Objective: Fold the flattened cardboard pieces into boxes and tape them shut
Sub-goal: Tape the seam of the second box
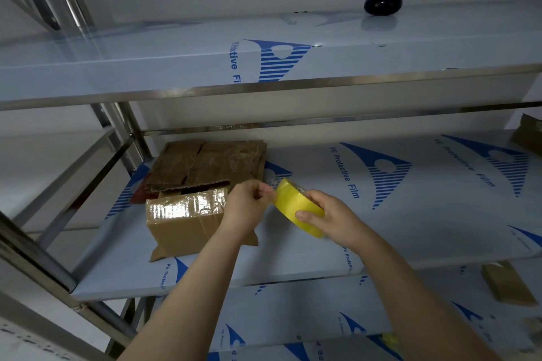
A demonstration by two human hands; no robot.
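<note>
Cardboard box waits beside 2 hands on a tape roll

Cardboard box (184, 220), folded up and glossy with clear tape across its top, stands on the middle shelf (410, 228) just left of the grip, partly hidden behind the left wrist. 1 bottom flap pokes out at its near left corner.

The right hand (331, 214) grips a yellow tape roll (293, 205): the fingers wrap over the roll's outer band and the thumb lies across its near face, so the roll is held tilted above the shelf. The left hand (249, 205) meets the roll from the left, with its fingers curled and the fingertips pinching at the roll's upper rim. Whether a loose tape end lies between those fingertips cannot be told.

Beyond the grip and to its left, behind the box, lies a stack of flattened cardboard pieces (211, 161) with something red (140, 193) showing under its left edge.

Far right of the grip, another cardboard piece (531, 135) sits at the shelf's back edge, and a small flat brown piece (507, 284) lies on the shelf below. High above the grip, a black rounded object (382, 4) rests on the upper shelf (146, 67).
</note>
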